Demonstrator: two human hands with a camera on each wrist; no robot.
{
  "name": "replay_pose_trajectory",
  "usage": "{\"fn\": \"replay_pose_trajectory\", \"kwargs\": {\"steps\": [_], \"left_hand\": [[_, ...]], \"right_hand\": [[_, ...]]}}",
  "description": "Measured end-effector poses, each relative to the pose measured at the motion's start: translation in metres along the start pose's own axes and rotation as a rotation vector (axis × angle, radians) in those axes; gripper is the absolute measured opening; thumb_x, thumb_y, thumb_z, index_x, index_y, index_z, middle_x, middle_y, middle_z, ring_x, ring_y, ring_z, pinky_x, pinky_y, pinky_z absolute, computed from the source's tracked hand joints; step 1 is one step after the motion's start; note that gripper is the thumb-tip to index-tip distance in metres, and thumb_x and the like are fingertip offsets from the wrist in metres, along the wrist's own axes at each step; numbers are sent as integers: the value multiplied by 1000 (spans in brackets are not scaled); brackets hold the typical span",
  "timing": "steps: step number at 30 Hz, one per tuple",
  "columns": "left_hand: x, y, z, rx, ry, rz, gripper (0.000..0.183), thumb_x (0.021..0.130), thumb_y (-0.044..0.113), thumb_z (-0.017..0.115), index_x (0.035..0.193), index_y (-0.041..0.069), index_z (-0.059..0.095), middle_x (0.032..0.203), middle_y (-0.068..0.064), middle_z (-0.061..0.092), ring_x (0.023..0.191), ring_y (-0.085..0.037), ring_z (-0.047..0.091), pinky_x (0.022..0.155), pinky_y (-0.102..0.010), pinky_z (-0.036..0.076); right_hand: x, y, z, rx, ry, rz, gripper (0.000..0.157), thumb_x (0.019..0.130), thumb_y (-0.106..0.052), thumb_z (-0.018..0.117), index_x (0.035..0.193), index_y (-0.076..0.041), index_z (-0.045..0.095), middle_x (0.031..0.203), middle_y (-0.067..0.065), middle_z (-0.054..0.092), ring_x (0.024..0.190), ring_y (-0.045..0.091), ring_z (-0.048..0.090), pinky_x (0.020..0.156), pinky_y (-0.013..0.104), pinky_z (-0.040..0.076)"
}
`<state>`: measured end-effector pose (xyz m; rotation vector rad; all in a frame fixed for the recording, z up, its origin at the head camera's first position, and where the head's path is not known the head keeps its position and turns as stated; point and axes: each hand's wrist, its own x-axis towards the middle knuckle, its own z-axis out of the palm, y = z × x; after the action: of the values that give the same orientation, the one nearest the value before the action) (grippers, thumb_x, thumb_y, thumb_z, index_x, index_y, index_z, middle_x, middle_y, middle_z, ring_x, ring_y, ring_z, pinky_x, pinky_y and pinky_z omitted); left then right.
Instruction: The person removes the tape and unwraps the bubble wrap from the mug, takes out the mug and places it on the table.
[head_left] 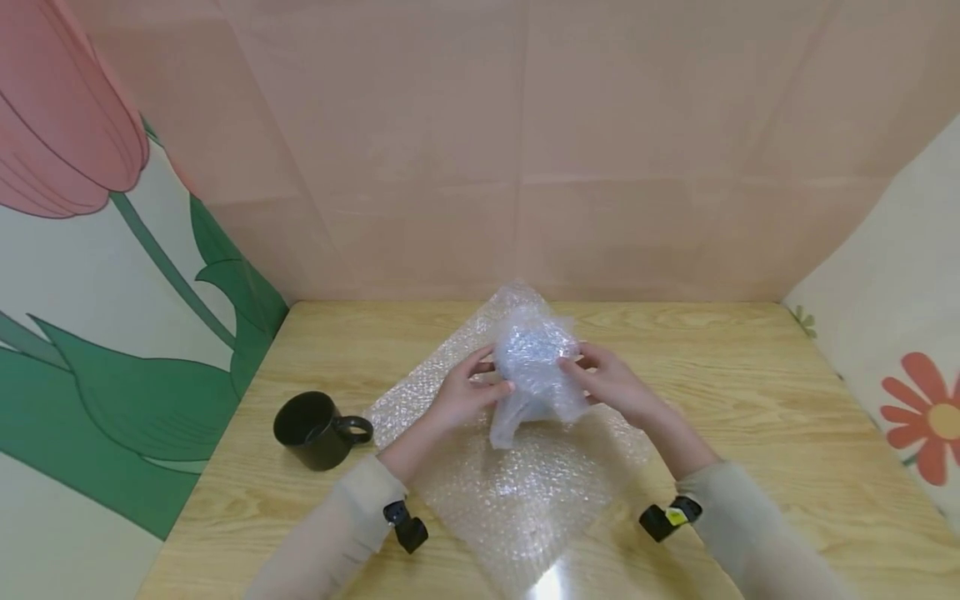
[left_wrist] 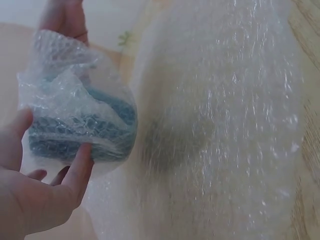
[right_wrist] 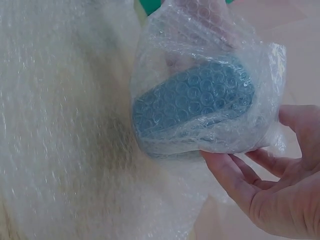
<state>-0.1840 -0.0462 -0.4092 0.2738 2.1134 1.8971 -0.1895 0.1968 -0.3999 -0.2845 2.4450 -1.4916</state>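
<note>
Between both hands is a bundle of bubble wrap (head_left: 534,360) around a blue thing (right_wrist: 195,95) whose kind the wrap obscures. It is held up over a flat bubble wrap sheet (head_left: 517,508) spread on the table. My left hand (head_left: 459,390) grips the bundle's left side, with fingers and thumb bent about it. On the opposite side, my right hand (head_left: 611,383) holds it with its thumb in front and fingers behind. Loose wrap ends hang from the bundle's lower edge in the head view.
Left of the sheet stands a black mug (head_left: 318,450), handle pointing right, close to my left forearm. The wooden table (head_left: 750,400) meets a pink backdrop (head_left: 637,167) at its back edge. Patterned panels flank both sides.
</note>
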Motion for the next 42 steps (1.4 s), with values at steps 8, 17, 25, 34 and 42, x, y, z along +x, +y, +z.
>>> {"fn": "replay_pose_trajectory", "kwargs": {"steps": [8,17,25,34,42], "left_hand": [[-8,2,-8,-38,5,-19,67,83,5,65,142,5,32,129,-27,45,110,-39,54,82,-37,54],[-6,-5,-14,-27,-1,-8,67,83,4,65,142,4,32,129,-29,46,105,-37,58,80,-38,54],[-6,-6,-15,-39,-11,-26,67,84,5,64,142,5,31,130,-28,45,100,-35,60,79,-38,55],[7,-29,-16,-47,-6,-17,69,83,7,66,143,7,31,131,-27,44,99,-35,61,79,-37,55],[11,-36,-15,-31,12,-23,69,83,10,67,143,11,33,131,-24,47,99,-33,61,76,-34,56]], "right_hand": [[5,-1,9,9,-15,12,46,93,-39,50,121,-2,49,116,24,52,95,28,57,71,39,56],[6,3,15,45,-23,2,47,93,-39,51,124,-3,48,114,23,52,94,27,57,72,40,56],[9,8,18,72,-24,0,43,94,-37,51,120,-3,49,113,23,52,90,26,58,71,41,56],[9,9,18,67,-23,14,43,94,-37,50,120,-3,49,113,23,52,91,27,58,71,41,55],[10,11,18,74,-32,25,48,94,-38,50,125,-2,45,114,24,51,92,27,59,72,41,56]]}}
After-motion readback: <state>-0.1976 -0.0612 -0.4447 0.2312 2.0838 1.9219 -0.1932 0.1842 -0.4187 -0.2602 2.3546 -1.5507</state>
